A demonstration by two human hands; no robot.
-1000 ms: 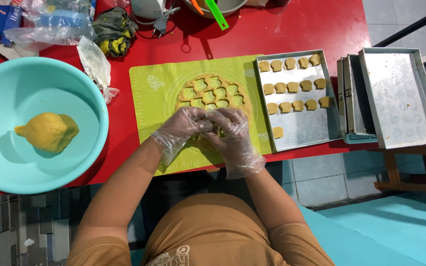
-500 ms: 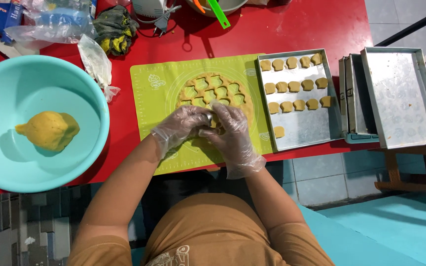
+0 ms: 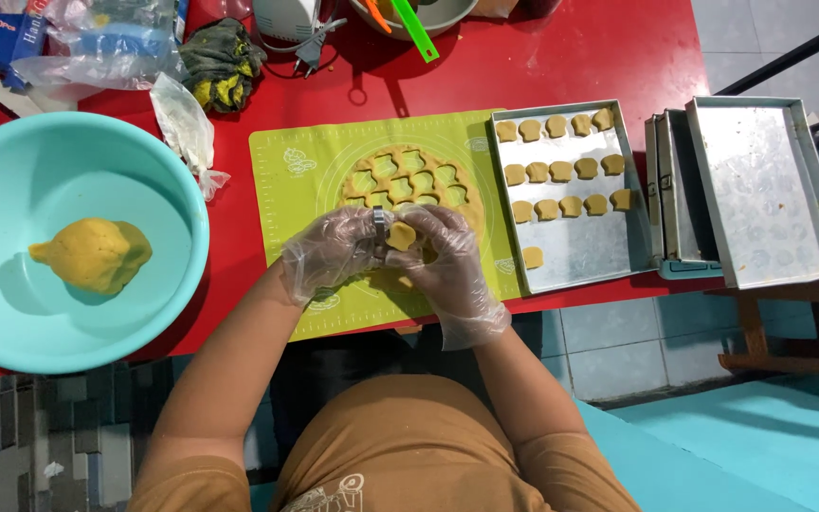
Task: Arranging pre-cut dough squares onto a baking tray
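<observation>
small yellow dough cutout, flat, beside a metal cutter, above rolled dough

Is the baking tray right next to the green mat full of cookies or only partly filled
Partly filled. The baking tray holds three rows of cut dough pieces plus one lone piece below them; the rest of its lower part is bare metal.

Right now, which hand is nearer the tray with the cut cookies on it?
Right. The right hand sits just beside the cookie tray's near-left edge, while the left hand is farther off, over the green mat.
</observation>
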